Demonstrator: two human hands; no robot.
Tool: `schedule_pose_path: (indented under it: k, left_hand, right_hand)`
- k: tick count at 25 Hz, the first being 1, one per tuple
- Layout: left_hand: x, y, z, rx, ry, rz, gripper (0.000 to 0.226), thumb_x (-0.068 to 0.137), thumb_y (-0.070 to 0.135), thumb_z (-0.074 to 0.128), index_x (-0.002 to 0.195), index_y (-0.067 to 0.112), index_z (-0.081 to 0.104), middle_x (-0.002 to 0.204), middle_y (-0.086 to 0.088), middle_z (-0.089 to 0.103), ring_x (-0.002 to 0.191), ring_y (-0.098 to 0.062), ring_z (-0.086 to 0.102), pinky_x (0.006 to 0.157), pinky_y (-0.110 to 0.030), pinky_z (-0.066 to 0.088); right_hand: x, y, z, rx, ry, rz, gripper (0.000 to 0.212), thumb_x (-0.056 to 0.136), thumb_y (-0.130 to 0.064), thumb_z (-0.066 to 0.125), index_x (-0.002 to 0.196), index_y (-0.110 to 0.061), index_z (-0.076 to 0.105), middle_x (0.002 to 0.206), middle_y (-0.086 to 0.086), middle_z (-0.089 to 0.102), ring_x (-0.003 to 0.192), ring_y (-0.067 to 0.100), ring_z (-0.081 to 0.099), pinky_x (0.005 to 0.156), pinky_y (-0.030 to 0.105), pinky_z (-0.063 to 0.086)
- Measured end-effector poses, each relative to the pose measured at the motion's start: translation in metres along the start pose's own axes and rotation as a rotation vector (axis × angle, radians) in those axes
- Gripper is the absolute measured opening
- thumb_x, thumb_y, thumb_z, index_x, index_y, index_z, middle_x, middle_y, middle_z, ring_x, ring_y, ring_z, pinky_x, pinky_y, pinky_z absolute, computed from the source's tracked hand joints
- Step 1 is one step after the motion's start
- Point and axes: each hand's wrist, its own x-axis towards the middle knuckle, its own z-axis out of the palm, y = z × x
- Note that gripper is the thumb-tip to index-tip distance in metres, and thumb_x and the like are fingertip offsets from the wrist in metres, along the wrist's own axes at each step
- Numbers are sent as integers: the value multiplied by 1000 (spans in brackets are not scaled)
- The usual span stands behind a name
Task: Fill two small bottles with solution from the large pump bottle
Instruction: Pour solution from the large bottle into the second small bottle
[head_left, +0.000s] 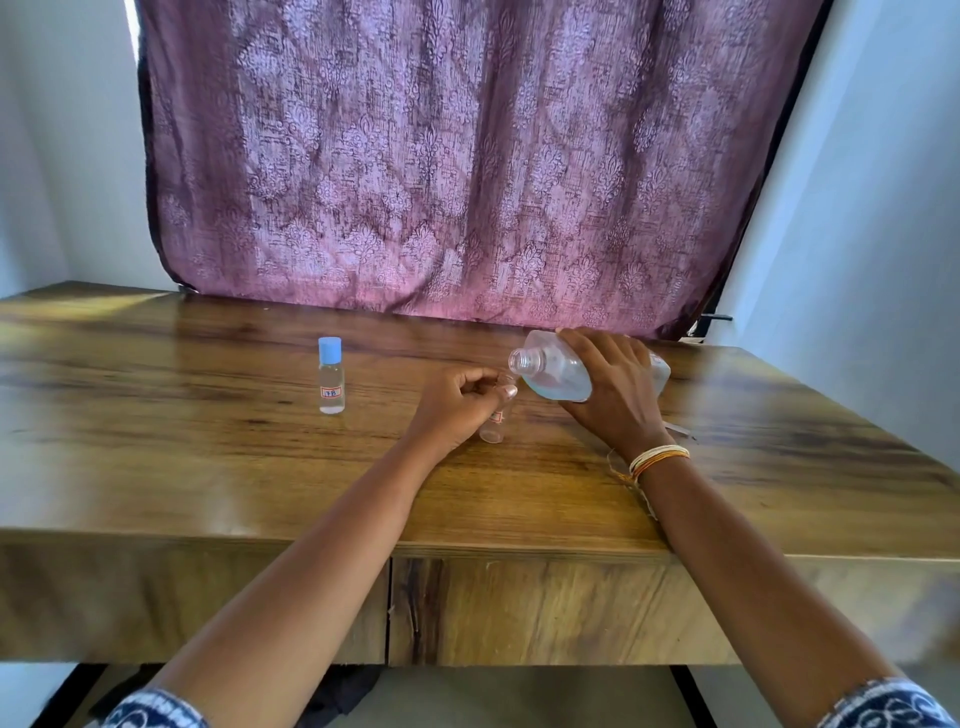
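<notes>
Both forearms extend forward over the near edge of the wooden table (208, 467), each with a blue-and-white patterned sleeve at the bottom of the frame. The right wrist carries a band of white and orange threads (657, 458). The left hand (457, 402) has its fingers curled in a narrow grip around the uncapped small bottle (493, 423), thumb pressed against its upper part; this bottle is clear, stands tilted with its base near the table surface, and bears a small red-outlined label whose writing is too small to read. The right hand (610, 392) grips the large bottle (553, 371) from above, fingers spread and wrapped over its body. The large bottle is held nearly horizontal, its open threaded neck pointing left and sitting just above and beside the mouth of the small bottle; clear liquid lies along its lower side. No pump head is fitted to its neck. Further left and well apart from both hands, the capped small bottle (331, 376) stands upright on the table with a light blue cap, clear liquid inside, and a red-outlined label reading "7B". Behind the table hangs a purple patterned curtain (467, 156).
</notes>
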Motion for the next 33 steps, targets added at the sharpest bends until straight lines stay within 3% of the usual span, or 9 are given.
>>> schedule_pose_path:
  k: [6, 17, 23, 33]
  left_hand:
    - [0, -3, -2, 24, -2, 21, 14, 82, 12, 74, 96, 13, 74, 85, -3, 71, 62, 1, 64, 54, -12, 49]
    - [-1, -4, -3, -12, -29, -4, 19, 82, 15, 74, 101, 11, 73, 94, -22, 70, 61, -7, 65, 53, -23, 54]
    - [0, -4, -2, 17, -22, 2, 23, 82, 16, 75, 104, 12, 72, 85, -7, 66, 58, 0, 62, 52, -15, 50]
    - [-2, 0, -1, 0, -19, -12, 20, 82, 13, 74, 102, 11, 72, 78, 0, 65, 55, 3, 61, 50, -10, 47]
  right_hand:
    - [-1, 1, -1, -20, -7, 3, 61, 72, -41, 74, 125, -24, 51, 118, 1, 63, 104, 27, 58, 92, 47, 40]
    - [-1, -1, -2, -70, 30, -37, 59, 71, -36, 74, 124, -28, 48, 119, -1, 62, 106, 26, 56, 94, 48, 36]
    - [0, 0, -2, -107, 32, -44, 60, 70, -33, 76, 124, -28, 50, 121, -2, 61, 109, 25, 55, 97, 47, 32]
    - [0, 0, -3, -119, 42, -51, 57, 74, -31, 73, 125, -26, 48, 122, 1, 60, 111, 27, 56, 98, 50, 31]
